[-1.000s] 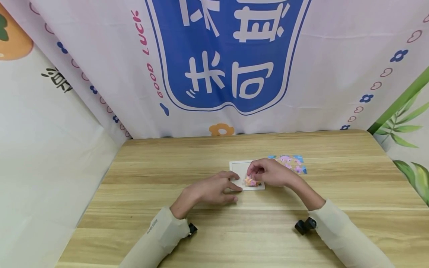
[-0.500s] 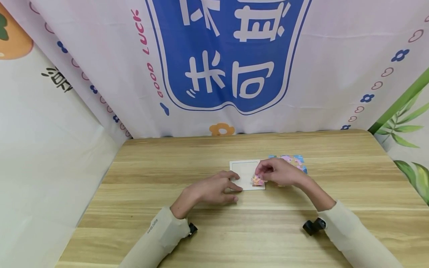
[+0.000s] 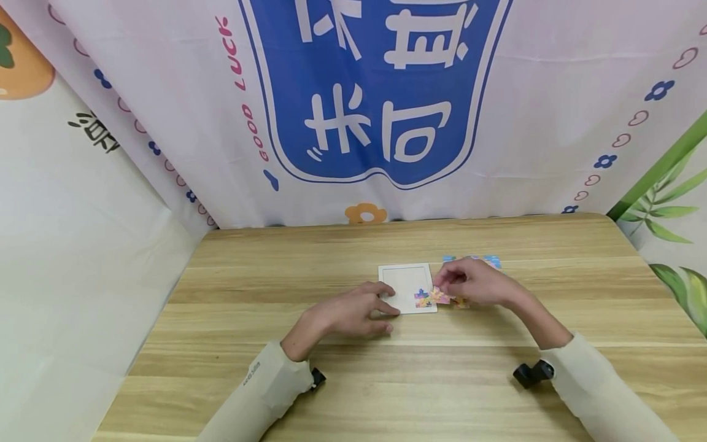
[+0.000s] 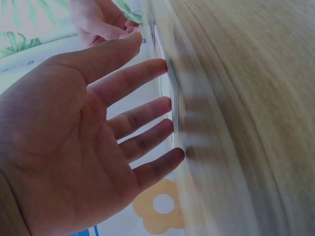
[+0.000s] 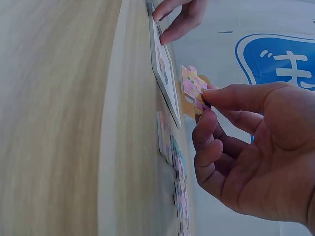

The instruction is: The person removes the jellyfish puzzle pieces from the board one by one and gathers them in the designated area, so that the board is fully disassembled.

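My right hand (image 3: 479, 283) pinches a pink and yellow jigsaw puzzle piece (image 5: 191, 82) between thumb and fingertips. The piece is raised beside the right edge of a white puzzle board (image 3: 399, 279), as the right wrist view shows. In the board's lower right corner lie puzzle pieces (image 3: 423, 300) coloured purple, orange and pink. My left hand (image 3: 356, 311) has its fingers spread, with fingertips on the board's left side; its thumb is over the wooden table. In the left wrist view, the left palm (image 4: 74, 147) shows and the fingers reach the board's edge.
Several puzzle pieces (image 3: 491, 261) in blue and pink lie to the right of the board, partly hidden under my right hand. Another orange piece (image 3: 460, 303) is near the board's right edge. A printed curtain (image 3: 193, 92) hangs behind the wooden table (image 3: 359, 393).
My right hand has moved right from over the board to its right edge, carrying the puzzle piece. Pieces in the board's corner now show. My left hand has stayed in place.
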Tool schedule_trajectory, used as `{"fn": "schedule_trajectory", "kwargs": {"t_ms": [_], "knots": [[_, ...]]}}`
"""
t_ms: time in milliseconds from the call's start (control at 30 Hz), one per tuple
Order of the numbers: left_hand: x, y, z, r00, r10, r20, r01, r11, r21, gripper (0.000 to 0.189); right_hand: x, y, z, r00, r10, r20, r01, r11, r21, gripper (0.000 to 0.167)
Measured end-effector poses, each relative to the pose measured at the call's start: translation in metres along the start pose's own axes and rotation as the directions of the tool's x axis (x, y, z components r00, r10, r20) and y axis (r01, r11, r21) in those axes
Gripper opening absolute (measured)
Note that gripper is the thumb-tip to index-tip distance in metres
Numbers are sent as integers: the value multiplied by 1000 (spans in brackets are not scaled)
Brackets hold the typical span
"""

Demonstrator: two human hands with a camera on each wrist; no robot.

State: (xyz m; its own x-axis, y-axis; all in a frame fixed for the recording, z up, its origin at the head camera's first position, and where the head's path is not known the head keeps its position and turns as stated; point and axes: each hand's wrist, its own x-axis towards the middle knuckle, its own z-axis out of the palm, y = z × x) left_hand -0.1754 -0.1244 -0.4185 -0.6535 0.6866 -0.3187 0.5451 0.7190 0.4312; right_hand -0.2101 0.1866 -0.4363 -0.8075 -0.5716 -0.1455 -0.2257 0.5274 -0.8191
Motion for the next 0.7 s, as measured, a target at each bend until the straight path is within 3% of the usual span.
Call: {"fn": "schedule_trajectory", "kwargs": {"t_ms": [700], "knots": [[2, 0, 2, 1000, -2, -3, 2, 1000, 6, 40, -28, 15, -25, 999, 32, 1, -32, 999, 26, 14]]}}
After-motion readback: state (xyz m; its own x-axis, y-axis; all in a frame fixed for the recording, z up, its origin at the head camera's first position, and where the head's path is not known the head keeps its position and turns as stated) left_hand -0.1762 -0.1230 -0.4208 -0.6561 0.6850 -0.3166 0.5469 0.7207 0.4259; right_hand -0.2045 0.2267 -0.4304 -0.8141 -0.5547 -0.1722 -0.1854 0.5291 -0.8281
